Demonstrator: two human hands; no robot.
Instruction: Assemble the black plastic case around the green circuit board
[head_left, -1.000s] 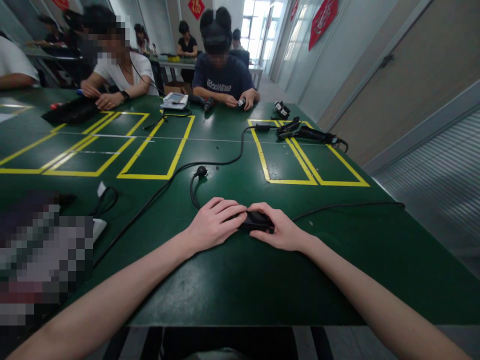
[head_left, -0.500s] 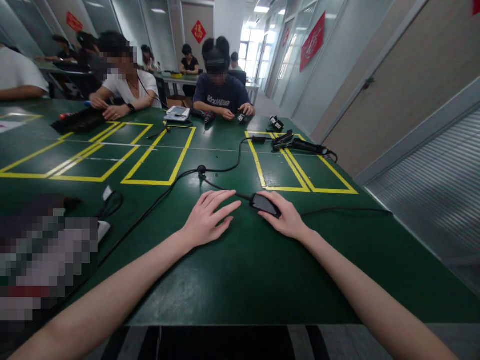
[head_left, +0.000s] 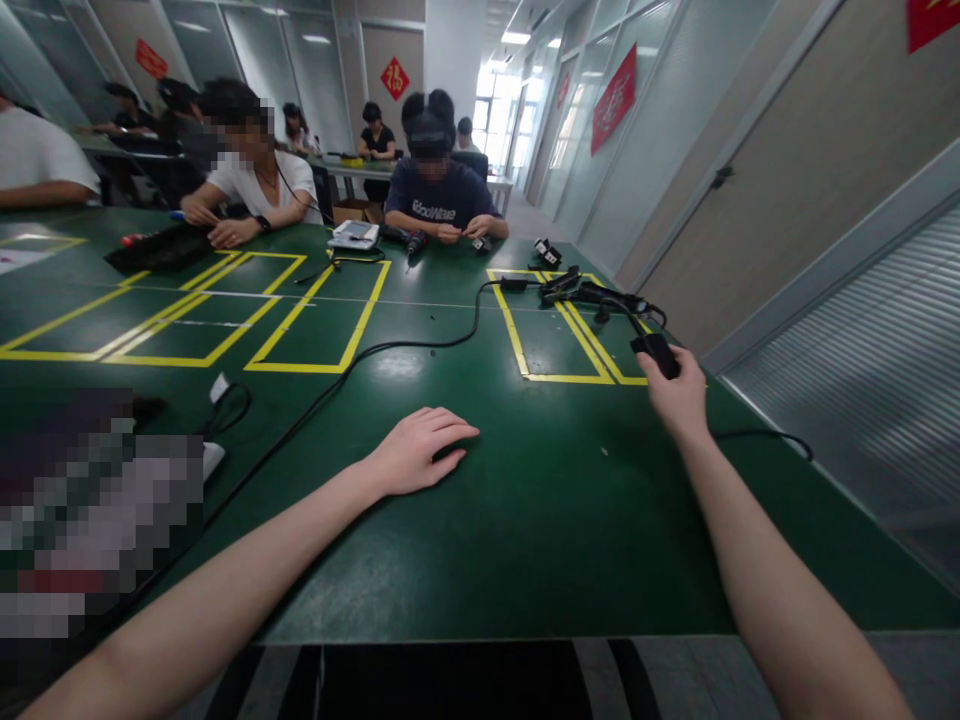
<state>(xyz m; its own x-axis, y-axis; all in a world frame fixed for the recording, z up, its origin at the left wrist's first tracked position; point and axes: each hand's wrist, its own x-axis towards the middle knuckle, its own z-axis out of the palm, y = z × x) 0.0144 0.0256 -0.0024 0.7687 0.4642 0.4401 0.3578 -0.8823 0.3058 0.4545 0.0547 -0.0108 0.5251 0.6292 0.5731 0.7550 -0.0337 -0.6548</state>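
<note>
Gripping the black block (head_left: 657,355) in its fingers, the right hand (head_left: 681,385) is holding it near the right edge of the green table (head_left: 525,540). Black gear (head_left: 568,288) is lying just beyond, across the yellow tape (head_left: 568,379), obstructing the space ahead. The left hand (head_left: 420,450) is resting palm-down, thumb and fingers apart; 1 black cable (head_left: 409,344) is stretching beyond it.

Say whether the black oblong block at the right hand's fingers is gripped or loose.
Gripped: the right hand holds the black oblong block between thumb and fingers. Whether it touches the green tabletop, I cannot tell.
</note>
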